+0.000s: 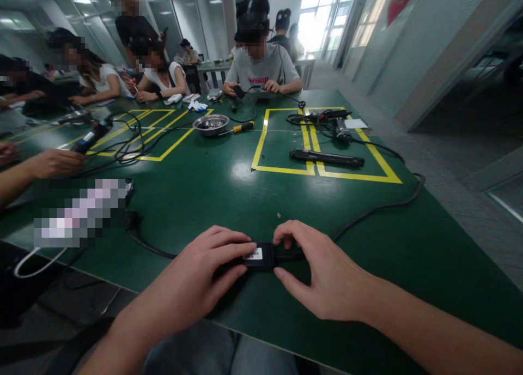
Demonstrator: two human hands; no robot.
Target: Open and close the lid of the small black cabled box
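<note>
A small black power adapter (pixel 265 256) with a white printed label lies on the green table in front of me. My left hand (pixel 214 263) covers its left part, fingers over the top and thumb along the near side. The thumb and index finger of my right hand (pixel 316 271) curve around the adapter's right end, a tip at each corner. From the left end a black cable (pixel 153 248) runs to a black plug (pixel 131 219). Another black cable (pixel 368 211) leaves on the right and bends back across the table edge.
A black electric screwdriver (pixel 327 158) lies inside yellow tape. Behind it are tangled cables and tools (pixel 322 119). A metal bowl (pixel 211 125) stands beside a yellow-handled screwdriver (pixel 243 127). At left, another person's hand (pixel 57 162) holds a black tool. Across the table sits a co-worker (pixel 261 70).
</note>
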